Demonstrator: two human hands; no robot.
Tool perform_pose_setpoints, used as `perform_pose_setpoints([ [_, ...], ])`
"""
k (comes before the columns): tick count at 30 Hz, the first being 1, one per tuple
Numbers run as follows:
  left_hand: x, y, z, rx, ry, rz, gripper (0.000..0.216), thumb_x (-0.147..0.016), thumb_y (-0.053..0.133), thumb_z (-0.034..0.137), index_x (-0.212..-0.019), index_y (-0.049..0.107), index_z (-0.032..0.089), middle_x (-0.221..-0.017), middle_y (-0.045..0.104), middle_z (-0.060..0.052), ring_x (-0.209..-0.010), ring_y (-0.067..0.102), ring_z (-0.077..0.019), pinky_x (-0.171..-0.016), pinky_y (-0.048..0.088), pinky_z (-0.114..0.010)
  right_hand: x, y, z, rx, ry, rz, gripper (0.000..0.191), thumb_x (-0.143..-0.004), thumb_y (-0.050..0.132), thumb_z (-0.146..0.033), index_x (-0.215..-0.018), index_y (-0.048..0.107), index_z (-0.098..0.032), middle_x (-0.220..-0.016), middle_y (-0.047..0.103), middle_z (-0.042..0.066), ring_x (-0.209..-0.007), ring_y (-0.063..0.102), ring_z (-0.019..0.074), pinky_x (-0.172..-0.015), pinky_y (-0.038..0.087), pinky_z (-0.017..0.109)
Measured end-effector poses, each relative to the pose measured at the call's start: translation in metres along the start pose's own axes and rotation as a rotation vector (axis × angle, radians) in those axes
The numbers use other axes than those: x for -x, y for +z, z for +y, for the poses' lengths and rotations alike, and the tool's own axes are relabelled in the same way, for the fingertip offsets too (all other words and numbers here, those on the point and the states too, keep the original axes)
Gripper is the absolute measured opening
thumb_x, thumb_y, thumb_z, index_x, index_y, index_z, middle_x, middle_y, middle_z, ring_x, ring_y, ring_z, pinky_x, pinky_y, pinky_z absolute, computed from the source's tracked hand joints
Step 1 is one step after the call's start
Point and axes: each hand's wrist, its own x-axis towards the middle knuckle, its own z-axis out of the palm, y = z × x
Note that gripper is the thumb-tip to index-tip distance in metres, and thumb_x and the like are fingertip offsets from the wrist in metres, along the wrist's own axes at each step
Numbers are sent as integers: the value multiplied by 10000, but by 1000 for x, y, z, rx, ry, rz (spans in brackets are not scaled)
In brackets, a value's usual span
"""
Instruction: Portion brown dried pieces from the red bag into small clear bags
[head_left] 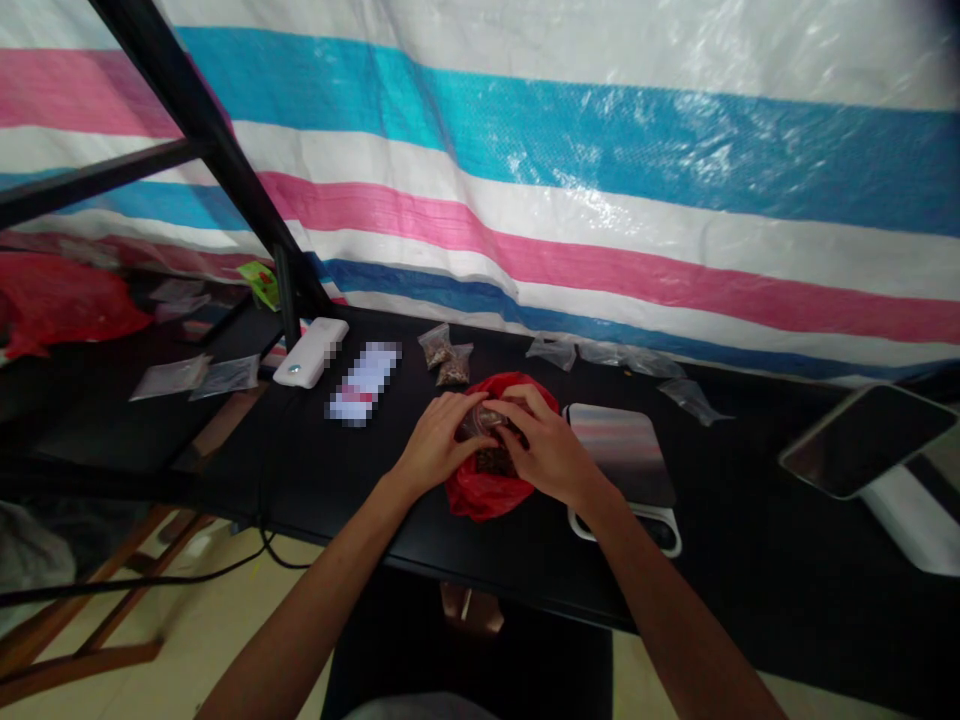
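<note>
My left hand (pixel 439 437) and my right hand (pixel 547 445) meet over a red plastic bag (pixel 480 490) on the black table (pixel 360 480). Together they pinch a small clear packet (pixel 484 420) of dark brown bits, held above the red bag. More of the brown bits lie inside the red bag, just below my fingers. Both hands have their fingers curled closed on the packet.
A small steel-topped scale (pixel 622 455) stands right of the bag. Two filled small packets (pixel 446 358) lie behind it, empty clear bags (pixel 551 350) further right. A white power bank (pixel 311 350) and a blurred card (pixel 365 382) lie left. A tablet on a stand (pixel 870 440) is far right.
</note>
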Motion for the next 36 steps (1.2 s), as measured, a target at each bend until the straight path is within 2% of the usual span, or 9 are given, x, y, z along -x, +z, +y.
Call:
perform_pose_setpoints([
  [3,0,0,-1,-9,-3,-2,624,-893,760,385,-1448,517,234,-1260,674,-106,-1128,608,-274,-961,454,-408,0,0,0,-17,-52,1,434,-1017,461,-150,-1413,567,-293,-1329,579,101,-1244,593,238,-1091,506,434],
  [6,0,-1,-2,-22,-39,21,547,-890,757,411,-1371,579,220,-1217,682,-105,-1098,613,-277,-937,453,-400,0,0,1,-50,-54,4,454,-1038,508,-239,-1486,495,-309,-1351,595,91,-1260,592,240,-1100,500,432],
  [10,1,-1,-3,-2,-34,43,388,-880,767,394,-1209,660,221,-1106,698,-83,-1020,619,-259,-884,458,-375,0,0,3,-63,-52,23,367,-1021,582,-320,-1387,584,-308,-1283,640,80,-1204,632,242,-1053,528,410],
  [13,3,-2,-2,15,-8,103,420,-856,791,360,-1226,647,223,-1115,693,-83,-1018,619,-253,-883,463,-369,1,2,-1,-82,-116,45,303,-1043,507,-226,-1308,630,-304,-1293,649,69,-1213,629,217,-1061,517,394],
  [16,4,-2,-1,11,-13,81,437,-851,784,315,-1252,636,224,-1137,689,-87,-1035,621,-253,-899,468,-372,1,4,-7,-77,-173,44,316,-1042,472,-179,-1273,647,-304,-1294,657,63,-1198,632,205,-1050,513,388],
  [21,3,-2,-2,-7,-60,72,333,-852,740,264,-1173,661,220,-1101,691,-75,-1013,616,-249,-895,461,-372,2,6,-12,-27,-129,12,341,-1002,614,-328,-1341,622,-289,-1184,660,81,-1074,662,221,-949,556,373],
  [24,3,-2,-3,-36,-56,97,239,-871,744,306,-1081,671,217,-1026,688,-61,-963,609,-240,-859,443,-357,1,3,-10,-37,-140,53,323,-1034,518,-239,-1334,621,-298,-1254,638,83,-1183,629,219,-1030,525,389],
  [30,1,-3,-1,4,-97,159,289,-847,802,385,-1047,667,225,-969,676,-47,-919,598,-231,-814,428,-335,1,-11,-2,-40,-71,97,382,-1021,488,-206,-1384,572,-289,-1323,621,103,-1248,599,251,-1079,503,442],
  [36,5,-1,-3,158,-164,279,367,-831,795,494,-1009,646,211,-939,661,-46,-853,602,-204,-783,454,-318,1,-20,8,85,-21,-48,355,-929,584,-151,-1255,665,-265,-1239,662,90,-1162,622,267,-1034,509,453],
])
